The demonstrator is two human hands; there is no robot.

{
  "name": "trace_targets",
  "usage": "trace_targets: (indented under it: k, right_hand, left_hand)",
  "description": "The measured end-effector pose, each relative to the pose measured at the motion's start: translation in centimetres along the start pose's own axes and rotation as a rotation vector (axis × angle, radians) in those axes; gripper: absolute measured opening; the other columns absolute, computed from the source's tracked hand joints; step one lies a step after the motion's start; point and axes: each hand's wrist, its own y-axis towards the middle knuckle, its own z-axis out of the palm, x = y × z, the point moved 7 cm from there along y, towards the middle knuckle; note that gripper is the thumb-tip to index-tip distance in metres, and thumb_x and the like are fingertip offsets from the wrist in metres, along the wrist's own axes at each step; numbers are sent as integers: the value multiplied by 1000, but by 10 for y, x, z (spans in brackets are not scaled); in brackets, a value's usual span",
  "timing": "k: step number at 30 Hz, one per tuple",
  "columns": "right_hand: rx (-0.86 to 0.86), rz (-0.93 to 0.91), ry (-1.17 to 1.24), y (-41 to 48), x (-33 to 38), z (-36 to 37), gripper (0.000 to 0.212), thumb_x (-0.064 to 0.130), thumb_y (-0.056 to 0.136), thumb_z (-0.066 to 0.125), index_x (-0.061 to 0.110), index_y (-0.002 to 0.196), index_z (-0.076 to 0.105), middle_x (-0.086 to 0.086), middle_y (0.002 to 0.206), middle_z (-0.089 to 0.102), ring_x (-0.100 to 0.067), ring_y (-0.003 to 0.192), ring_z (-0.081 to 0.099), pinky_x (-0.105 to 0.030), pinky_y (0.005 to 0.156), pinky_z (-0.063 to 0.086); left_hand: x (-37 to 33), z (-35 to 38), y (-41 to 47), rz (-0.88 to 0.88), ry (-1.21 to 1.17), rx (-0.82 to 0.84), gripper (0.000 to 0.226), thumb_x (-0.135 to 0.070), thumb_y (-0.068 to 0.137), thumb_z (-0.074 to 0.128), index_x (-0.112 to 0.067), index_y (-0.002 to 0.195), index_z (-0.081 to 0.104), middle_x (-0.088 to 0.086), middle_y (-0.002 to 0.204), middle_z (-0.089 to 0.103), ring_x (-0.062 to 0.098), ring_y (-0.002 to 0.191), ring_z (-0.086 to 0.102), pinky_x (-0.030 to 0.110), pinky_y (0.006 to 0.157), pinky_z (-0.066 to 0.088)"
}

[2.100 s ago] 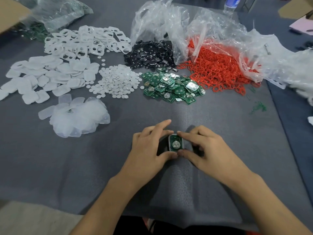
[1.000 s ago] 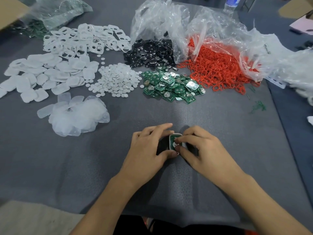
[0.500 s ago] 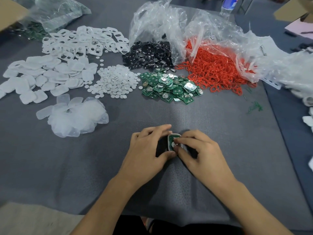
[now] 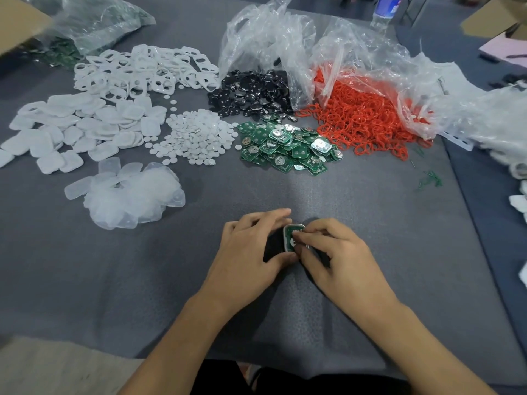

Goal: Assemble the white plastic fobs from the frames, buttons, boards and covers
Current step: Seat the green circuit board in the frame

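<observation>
**Pressing the board into the frame**

The step in hand looks like seating a green board in a white frame. The fob (image 4: pixel 289 238) is low over the grey table (image 4: pixel 370 212), near its front edge and between both hands, green face up. Whether it touches the cloth I cannot tell.

The left hand (image 4: pixel 251 252) grips it from the left, with the forefinger curled over the far end and the thumb at the near end. The right hand (image 4: pixel 339 259) pinches the right side, one fingertip pressing on the board's face.

Fingers hide much of the fob, so I cannot tell whether the board is fully down.

The next move probably calls for a cover. The white covers (image 4: pixel 77 129) lie well apart at the far left, so one hand must let go and reach while the other steadies the fob.
</observation>
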Motion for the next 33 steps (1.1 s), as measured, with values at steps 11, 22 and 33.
trace_targets:
  k: [11, 22, 33]
  right_hand:
    - [-25, -38, -39, -1, 2, -1, 19, 15, 90, 72, 19, 108, 76, 10, 106, 62, -13, 93, 65, -35, 79, 56]
    - [-36, -55, -44, -2, 2, -1, 18, 17, 91, 71, 20, 109, 75, 10, 107, 60, -12, 93, 64, -35, 78, 56]
    - [-26, -51, -62, -2, 3, -2, 18, 18, 92, 70, 20, 109, 74, 10, 107, 61, -11, 93, 63, -32, 76, 56]
  left_hand:
    - [-1, 1, 1, 12, 14, 12, 69, -45, 87, 76, -41, 147, 44, -32, 135, 58, -8, 135, 37, 22, 109, 20]
    - [1, 2, 0, 29, 10, 14, 65, -50, 88, 69, -45, 147, 40, -34, 137, 56, -8, 136, 35, 22, 108, 20]
    - [1, 1, 0, 30, 6, 16, 64, -47, 89, 70, -43, 146, 42, -33, 137, 55, -8, 136, 35, 16, 109, 15]
